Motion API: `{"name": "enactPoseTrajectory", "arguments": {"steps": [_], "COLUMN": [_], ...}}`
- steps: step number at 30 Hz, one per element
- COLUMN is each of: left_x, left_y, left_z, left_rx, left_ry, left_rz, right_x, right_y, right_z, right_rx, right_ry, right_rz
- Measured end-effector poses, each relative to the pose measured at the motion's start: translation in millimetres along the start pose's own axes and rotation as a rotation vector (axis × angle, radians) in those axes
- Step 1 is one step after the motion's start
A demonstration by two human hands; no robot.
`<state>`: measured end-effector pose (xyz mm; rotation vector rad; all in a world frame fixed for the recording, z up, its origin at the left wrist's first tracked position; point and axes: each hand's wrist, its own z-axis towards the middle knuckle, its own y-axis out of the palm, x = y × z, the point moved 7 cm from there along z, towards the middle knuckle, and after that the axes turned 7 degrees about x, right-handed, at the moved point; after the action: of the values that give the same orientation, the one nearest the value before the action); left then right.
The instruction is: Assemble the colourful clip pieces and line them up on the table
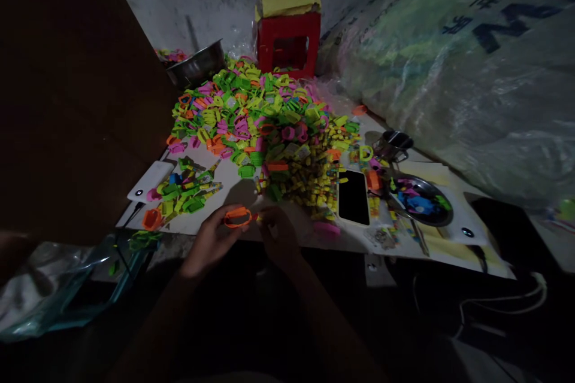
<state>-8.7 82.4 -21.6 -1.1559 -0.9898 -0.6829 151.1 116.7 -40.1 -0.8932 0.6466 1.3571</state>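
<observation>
Near the table's front edge, my left hand (211, 242) holds an orange plastic piece (238, 217), a hollow frame shape. Close beside it, my right hand (279, 236) pinches a small piece with a red and yellow end (257, 217), mostly covered by the fingers. The red end points at the orange piece's right side; whether they touch is hard to tell. Beyond both hands lies a large heap of green, pink, yellow and orange plastic pieces (242, 102). Small yellow patterned parts (309, 182) are piled just ahead of my right hand.
A phone (353, 197) lies right of the yellow parts, near a metal bowl (421, 200) and a metal cup (393, 145). A smaller group of assembled pieces (184, 191) is at left. Behind stand a red box (288, 42) and a metal pan (197, 64). Brown board blocks the left side.
</observation>
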Motion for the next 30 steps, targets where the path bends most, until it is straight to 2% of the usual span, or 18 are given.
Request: {"name": "enactPoseTrajectory", "arguments": {"steps": [5,10,16,21,22,24,28,30], "left_x": [-3.6,-8.0,-24.8,-19.9,-17.5,-12.6,-9.5,-11.9], "left_y": [-0.6,-7.2,1.4,-0.1,-5.9,-28.4,-99.2,-128.2], "left_z": [-0.3,-0.7,-3.9,-2.0,2.2,18.4,62.7,77.5], "left_rx": [-0.01,0.006,-0.127,-0.254,-0.247,-0.138,0.265,0.407], "left_ry": [0.023,0.049,-0.19,-0.241,-0.23,-0.164,0.071,0.164], "left_rz": [0.032,0.13,-0.038,0.06,0.088,0.174,0.434,0.556], "right_x": [1.0,-5.2,0.2,2.8,5.1,11.3,29.1,33.4], "right_y": [3.4,15.5,24.7,31.1,31.3,30.5,26.8,26.0], "right_z": [-1.3,-6.2,-13.2,-19.0,-18.6,-16.3,-13.1,-13.5], "right_rx": [-0.037,-0.167,-0.292,-0.368,-0.362,-0.33,-0.256,-0.232], "right_ry": [0.003,-0.118,-0.055,0.041,0.068,0.107,0.163,0.16], "right_rz": [-0.003,-0.167,-0.505,-0.534,-0.528,-0.509,-0.466,-0.434]}}
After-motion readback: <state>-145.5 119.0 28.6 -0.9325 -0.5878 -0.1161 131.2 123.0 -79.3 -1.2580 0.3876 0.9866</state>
